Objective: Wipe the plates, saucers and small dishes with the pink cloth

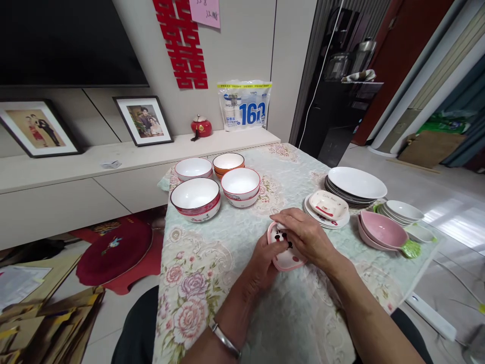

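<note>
My left hand (265, 255) grips a small pink-rimmed dish (287, 259) from its left side, thumb across the inside. The dish is tilted and has red dots and a dark cartoon print. My right hand (299, 230) lies over its upper right part with bent fingers. Something white (281, 226) shows under those fingers, too covered to name. Just beyond the right hand, a square bear-print dish (328, 205) rests on a stack of small white plates (337, 222). Both hands are above the flowered tablecloth (227, 273).
Several stacked bowls (195, 194) stand at the table's left back. To the right are large white plates (357, 182), pink leaf-handled bowls (382, 230) and small white dishes (403, 210). A plastic bag marked 160 (244, 106) and a red jar (200, 126) stand on the cabinet.
</note>
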{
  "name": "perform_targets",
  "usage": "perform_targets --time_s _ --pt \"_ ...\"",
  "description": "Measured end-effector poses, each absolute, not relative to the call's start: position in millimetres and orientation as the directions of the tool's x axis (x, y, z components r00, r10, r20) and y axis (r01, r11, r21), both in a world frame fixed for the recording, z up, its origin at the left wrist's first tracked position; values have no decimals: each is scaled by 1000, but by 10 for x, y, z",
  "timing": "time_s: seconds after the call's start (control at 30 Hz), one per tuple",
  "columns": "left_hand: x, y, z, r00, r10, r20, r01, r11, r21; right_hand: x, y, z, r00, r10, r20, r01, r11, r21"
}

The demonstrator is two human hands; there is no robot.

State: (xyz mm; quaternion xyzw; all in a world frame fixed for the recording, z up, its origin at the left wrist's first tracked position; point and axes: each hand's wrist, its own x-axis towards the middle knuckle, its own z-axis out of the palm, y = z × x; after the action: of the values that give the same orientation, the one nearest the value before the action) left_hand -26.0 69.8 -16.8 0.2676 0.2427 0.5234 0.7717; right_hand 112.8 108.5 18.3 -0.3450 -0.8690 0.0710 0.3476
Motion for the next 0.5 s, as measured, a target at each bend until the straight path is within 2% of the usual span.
perform_targets --time_s 0.07,0.13,0.33,0.43,0.5 --pt "-268 691 -170 334 937 -101 -643 304 703 1106 1071 197 -547 644 536 578 753 -315" --pt "-250 686 -172 252 958 -134 -636 268 724 1082 1073 192 -529 693 489 630 707 -320" --pt "-175 695 -195 42 980 -195 -633 177 754 1071 1090 208 -277 920 276 818 376 -435" --pt "-180 700 -195 -34 983 -180 -635 118 764 1090 1104 180 -216 966 142 826 258 -501" --pt "-187 699 -183 -40 987 -155 -652 92 752 1098 1123 133 -203 973 106 810 228 -541"
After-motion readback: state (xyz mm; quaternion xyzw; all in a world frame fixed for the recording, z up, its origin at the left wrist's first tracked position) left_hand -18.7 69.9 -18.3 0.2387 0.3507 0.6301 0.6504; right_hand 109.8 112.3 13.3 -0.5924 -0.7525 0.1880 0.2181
